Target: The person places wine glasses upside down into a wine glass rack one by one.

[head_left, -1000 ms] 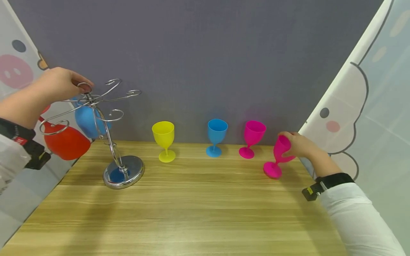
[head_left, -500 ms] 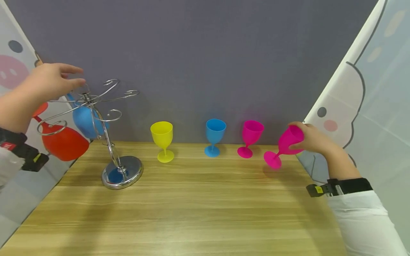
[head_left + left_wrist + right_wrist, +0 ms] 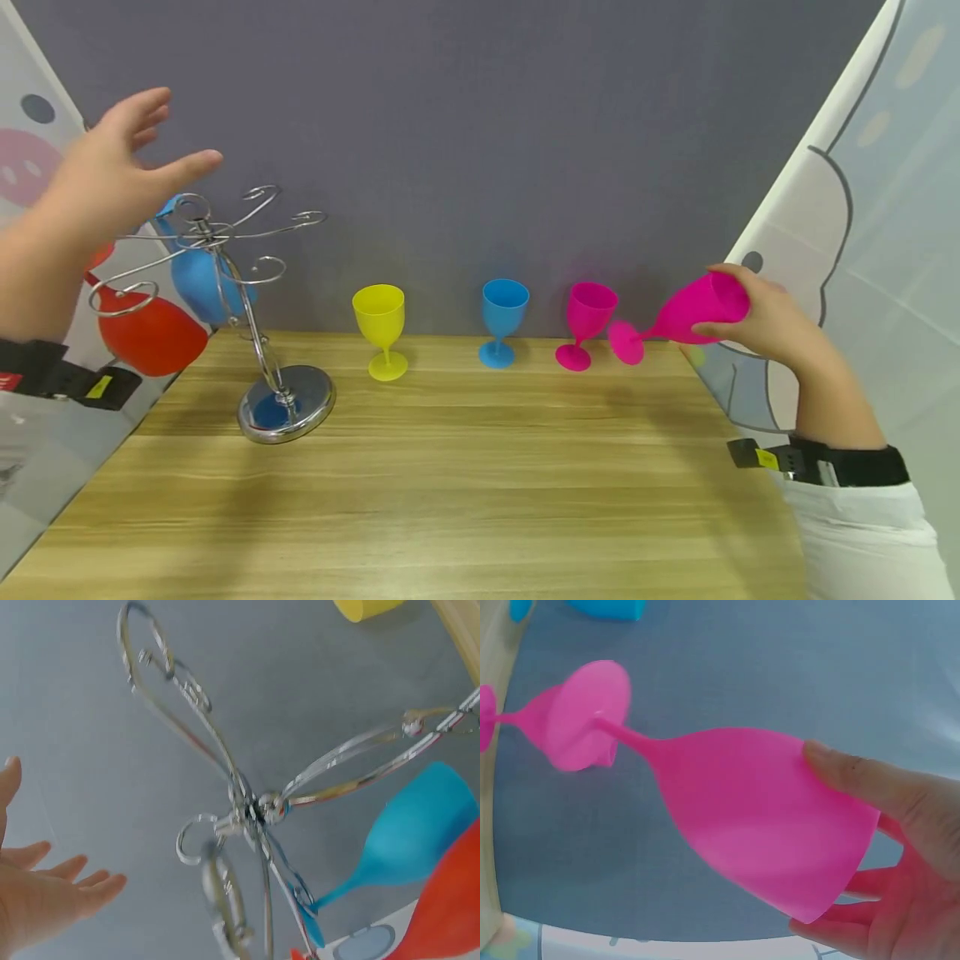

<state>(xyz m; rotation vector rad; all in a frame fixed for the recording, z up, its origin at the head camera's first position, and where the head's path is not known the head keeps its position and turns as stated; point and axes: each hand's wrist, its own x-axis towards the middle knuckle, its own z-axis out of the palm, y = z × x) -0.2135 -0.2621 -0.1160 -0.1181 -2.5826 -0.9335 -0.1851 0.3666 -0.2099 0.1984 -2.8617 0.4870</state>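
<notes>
My right hand (image 3: 776,321) grips a pink goblet (image 3: 757,810) by its bowl near the rim. The goblet is tipped sideways above the table, its foot pointing left. My left hand (image 3: 112,171) is raised over a chrome goblet rack (image 3: 255,321), apart from it, thumb and fingers spread with nothing between them. Upside down on the rack's far-left arms hang a red goblet (image 3: 153,333) and a blue goblet (image 3: 420,821). The rack's front and right arms bear nothing.
Upright along the table's back edge stand a yellow goblet (image 3: 380,321), a second blue goblet (image 3: 504,312) and a second pink goblet (image 3: 591,312). A grey panel (image 3: 480,150) rises behind the wooden table (image 3: 465,483). Printed curtains (image 3: 892,275) flank both sides.
My left hand has let go of the rack's top ring and risen. The right hand has lifted the pink goblet off the table and tilted it onto its side.
</notes>
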